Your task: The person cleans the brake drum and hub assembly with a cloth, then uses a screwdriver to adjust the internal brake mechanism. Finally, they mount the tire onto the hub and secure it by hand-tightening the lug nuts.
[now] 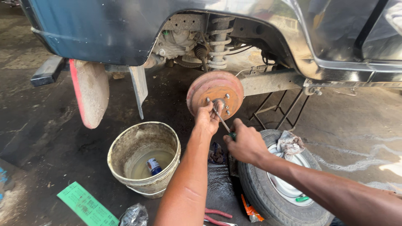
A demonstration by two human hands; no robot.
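Your left hand [207,119] is pressed against the lower face of the rust-red round metal brake drum [215,94], fingers curled around the tip end of the slim metal shaft of a screwdriver [222,120] where it meets the hub centre. Your right hand [247,144] is closed firmly around the screwdriver's dark green handle, just below and right of the drum, with the shaft angled up and left toward the hub. The drum sits on the axle inside the open wheel arch of the dark blue car body [104,29], with several wheel studs standing out from its face and a grey coil spring [218,42] behind it.

Directly beneath your right forearm lies the removed black tyre on its silver rim [276,188], flat on the ground, with a crumpled grey rag [289,144] resting on its upper edge. To the left of your left arm stands a dirty cream plastic bucket [144,157] holding murky liquid and a small blue-and-white can. A green printed card [86,205] lies on the dark oil-stained concrete floor [50,138] near the bucket, and red-handled pliers [217,217] lie between your forearms.
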